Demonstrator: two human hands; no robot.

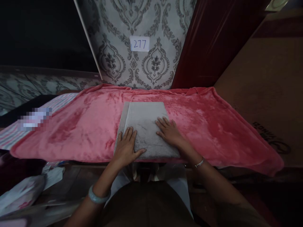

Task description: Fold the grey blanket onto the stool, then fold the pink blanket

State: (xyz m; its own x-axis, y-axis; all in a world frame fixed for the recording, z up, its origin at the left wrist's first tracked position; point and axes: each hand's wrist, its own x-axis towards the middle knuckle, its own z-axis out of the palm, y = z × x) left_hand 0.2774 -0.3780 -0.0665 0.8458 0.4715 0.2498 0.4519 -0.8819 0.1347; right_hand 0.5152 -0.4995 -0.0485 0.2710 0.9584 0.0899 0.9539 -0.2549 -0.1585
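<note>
While lying flat and folded: grey, plush-looking rectangular cloth (145,114), resting near the middle of a rose-red, velvety blanket (92,126), bringing its near edge just beside the blanket's near hem.
Cloth's left side: showing a narrow strip of lower layer (122,120), peeping out from under the smoother-looking top.
Left bare hand (125,149): spreading fingers over the near left part, aiming them mostly toward the grey patterned wallpaper (155,71); gripping nothing.
Right bare hand (169,134): lying palm down across the right edge, splaying fingers inward and forward; likewise gripping nothing.
Palms: touching the cloth, but cannot tell pressing from merely resting.
Cloth from hands: lying directly beneath and between both, stretching on past the fingertips toward the wallpaper.
Long axis: seeming to be running from the dark-clothed torso (148,201) toward the wallpaper, but too foreshortened for certainty.
Nearer hand: favouring neither, with both touching; sitting closer to the near edge on the left, farther up on the right.
Wrists: wearing a pale blue-green bangle (97,196) on the left, a silver-coloured bracelet (200,163) on the right.
</note>
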